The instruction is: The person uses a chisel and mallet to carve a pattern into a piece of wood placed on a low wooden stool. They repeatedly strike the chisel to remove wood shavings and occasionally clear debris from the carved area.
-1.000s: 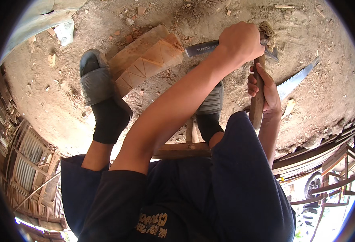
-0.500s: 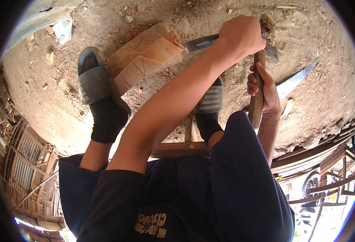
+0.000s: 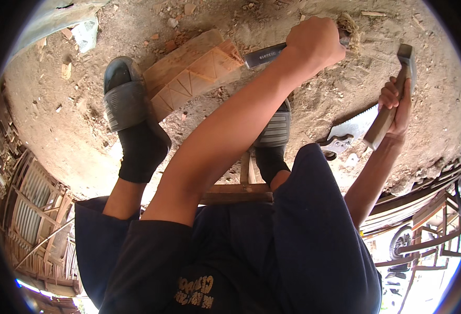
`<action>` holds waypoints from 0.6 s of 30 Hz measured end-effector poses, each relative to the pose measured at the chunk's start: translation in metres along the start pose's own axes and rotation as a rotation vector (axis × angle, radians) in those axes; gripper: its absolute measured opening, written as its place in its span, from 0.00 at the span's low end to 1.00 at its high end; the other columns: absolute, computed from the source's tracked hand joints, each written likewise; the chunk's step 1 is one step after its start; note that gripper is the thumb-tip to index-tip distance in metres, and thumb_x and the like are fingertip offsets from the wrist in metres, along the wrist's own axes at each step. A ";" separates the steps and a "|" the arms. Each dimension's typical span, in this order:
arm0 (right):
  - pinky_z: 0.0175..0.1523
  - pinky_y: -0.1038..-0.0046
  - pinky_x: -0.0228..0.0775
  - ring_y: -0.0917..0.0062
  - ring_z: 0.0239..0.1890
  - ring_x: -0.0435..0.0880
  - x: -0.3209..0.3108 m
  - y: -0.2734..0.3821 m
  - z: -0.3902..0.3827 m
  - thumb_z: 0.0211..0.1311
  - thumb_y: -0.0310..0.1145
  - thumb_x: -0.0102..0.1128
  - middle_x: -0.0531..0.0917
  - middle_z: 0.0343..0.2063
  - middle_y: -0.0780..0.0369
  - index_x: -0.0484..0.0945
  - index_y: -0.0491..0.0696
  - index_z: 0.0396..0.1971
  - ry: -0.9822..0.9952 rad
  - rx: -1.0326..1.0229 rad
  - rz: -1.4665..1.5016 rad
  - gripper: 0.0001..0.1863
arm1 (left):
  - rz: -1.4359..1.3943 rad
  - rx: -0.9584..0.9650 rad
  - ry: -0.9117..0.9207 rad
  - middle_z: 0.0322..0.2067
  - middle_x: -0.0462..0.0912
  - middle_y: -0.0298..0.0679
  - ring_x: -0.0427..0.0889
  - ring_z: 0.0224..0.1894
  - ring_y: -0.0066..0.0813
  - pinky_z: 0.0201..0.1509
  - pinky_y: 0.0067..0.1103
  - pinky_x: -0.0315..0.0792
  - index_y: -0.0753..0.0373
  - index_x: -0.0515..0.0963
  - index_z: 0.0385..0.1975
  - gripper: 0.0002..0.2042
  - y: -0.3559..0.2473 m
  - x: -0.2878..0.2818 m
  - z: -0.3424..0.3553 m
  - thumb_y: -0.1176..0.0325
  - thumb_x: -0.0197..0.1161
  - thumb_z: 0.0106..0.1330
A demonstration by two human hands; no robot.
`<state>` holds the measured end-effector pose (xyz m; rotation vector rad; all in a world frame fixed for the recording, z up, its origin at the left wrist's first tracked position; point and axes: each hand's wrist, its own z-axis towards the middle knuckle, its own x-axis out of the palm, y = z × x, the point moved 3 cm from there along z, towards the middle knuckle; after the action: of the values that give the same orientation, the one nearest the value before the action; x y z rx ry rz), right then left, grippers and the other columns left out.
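Head view: both hands closed, left (image 3: pixel 314 42) gripping chisel (image 3: pixel 264 54) at block (image 3: pixel 191 70) edge, right (image 3: pixel 395 107) holding hammer (image 3: pixel 393 99) clear.

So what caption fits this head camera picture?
Left hand sets a chisel against a carved block; right hand raises a hammer.

The left hand (image 3: pixel 314 42) hides most of the chisel (image 3: pixel 264 55) handle; the saw (image 3: pixel 348 131) blade disappears behind the hammer (image 3: pixel 390 102).

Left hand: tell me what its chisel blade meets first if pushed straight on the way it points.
The left hand drives the chisel leftward, so it would probably meet the carved wood block first; the tip already looks against it, though depth is unclear.
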<state>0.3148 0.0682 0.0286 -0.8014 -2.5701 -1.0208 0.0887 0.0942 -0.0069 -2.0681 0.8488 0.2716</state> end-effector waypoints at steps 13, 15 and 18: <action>0.07 0.87 0.57 0.91 0.07 0.63 0.023 -0.019 -0.032 0.73 0.47 0.43 0.64 0.13 0.70 0.68 0.45 0.36 -0.149 0.206 -0.313 0.18 | -0.018 0.011 -0.117 0.28 0.84 0.51 0.85 0.34 0.45 0.39 0.33 0.80 0.67 0.83 0.29 0.10 0.013 -0.001 0.001 0.68 0.64 0.49; 0.14 0.90 0.57 0.92 0.13 0.63 -0.003 0.004 -0.007 0.72 0.44 0.46 0.66 0.17 0.71 0.67 0.47 0.36 0.089 0.127 -0.183 0.14 | -0.075 0.027 -0.130 0.28 0.84 0.51 0.85 0.34 0.44 0.38 0.33 0.80 0.67 0.83 0.29 0.10 0.013 -0.005 0.000 0.68 0.64 0.50; 0.20 0.87 0.59 0.90 0.17 0.62 0.006 0.030 0.012 0.72 0.41 0.48 0.64 0.16 0.71 0.67 0.47 0.32 -0.051 -0.104 -0.132 0.13 | -0.099 0.041 -0.109 0.28 0.84 0.51 0.85 0.34 0.44 0.39 0.33 0.80 0.67 0.83 0.29 0.10 0.002 -0.008 0.007 0.67 0.64 0.50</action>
<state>0.3267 0.0969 0.0387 -0.6990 -2.6617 -1.1957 0.0823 0.1027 -0.0092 -2.0302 0.6792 0.3074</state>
